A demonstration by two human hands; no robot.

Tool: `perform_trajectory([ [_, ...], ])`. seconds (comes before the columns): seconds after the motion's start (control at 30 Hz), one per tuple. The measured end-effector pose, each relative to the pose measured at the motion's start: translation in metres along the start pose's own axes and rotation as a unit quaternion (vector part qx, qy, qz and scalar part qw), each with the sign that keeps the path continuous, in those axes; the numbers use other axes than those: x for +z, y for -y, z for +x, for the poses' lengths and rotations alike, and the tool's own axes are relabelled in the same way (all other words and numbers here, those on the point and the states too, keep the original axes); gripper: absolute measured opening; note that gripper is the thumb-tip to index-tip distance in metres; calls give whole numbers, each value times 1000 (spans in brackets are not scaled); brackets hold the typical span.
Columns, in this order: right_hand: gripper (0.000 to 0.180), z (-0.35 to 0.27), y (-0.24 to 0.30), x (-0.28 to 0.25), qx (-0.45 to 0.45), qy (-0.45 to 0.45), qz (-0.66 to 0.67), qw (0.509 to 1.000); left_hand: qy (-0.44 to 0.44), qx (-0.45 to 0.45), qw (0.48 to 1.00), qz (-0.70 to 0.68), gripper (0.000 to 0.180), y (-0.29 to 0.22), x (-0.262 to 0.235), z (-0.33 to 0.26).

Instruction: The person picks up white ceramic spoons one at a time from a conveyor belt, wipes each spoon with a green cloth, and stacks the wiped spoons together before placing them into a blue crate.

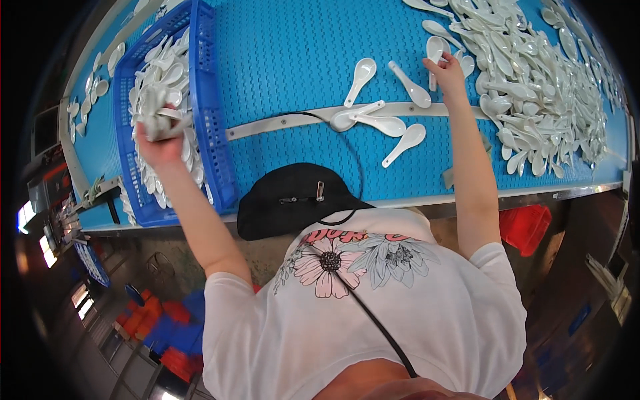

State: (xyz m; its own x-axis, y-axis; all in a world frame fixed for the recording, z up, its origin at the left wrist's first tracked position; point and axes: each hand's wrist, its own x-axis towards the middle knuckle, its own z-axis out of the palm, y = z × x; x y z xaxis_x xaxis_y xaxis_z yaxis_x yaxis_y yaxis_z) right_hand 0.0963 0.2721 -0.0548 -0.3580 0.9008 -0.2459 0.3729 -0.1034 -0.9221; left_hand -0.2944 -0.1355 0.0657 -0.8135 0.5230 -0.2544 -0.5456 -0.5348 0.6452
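Flowered shirt (427, 327); left fingers (141, 133) clutching blurred spoons (155, 107) over blue basket (212, 127); right fingers (435, 67) pinching spoon (437, 47).

A person's left arm (203, 223) slants forward and out to the side, forearm bare, ending in a left hand (160, 145) that shows blurred, its fingers curled upward in a grip. The right arm (475, 173), also bare along the forearm, stretches nearly straight ahead and extends farther forward than its partner. At its end, the right hand (449, 73) turns inward toward the body's midline, thumb and fingertips drawn together in a pinch.
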Motion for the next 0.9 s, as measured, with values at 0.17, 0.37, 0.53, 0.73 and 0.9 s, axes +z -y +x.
perform_trajectory([
  [0.17,50,-61,25,-8,-4,99,37,994,-122,86,989,21,53,-76,-45,51],
  [0.37,46,-111,25,-16,6,170,58,984,-221,102,944,221,56,-114,-72,87],
  [0.53,28,-125,13,-43,13,131,-46,990,-345,312,762,449,64,-44,5,65],
  [0.73,22,-156,6,-23,-300,177,-312,884,-9,395,332,857,59,139,83,-4],
  [0.9,32,-180,-10,-25,-228,171,-403,870,213,247,504,800,65,214,89,-34],
])
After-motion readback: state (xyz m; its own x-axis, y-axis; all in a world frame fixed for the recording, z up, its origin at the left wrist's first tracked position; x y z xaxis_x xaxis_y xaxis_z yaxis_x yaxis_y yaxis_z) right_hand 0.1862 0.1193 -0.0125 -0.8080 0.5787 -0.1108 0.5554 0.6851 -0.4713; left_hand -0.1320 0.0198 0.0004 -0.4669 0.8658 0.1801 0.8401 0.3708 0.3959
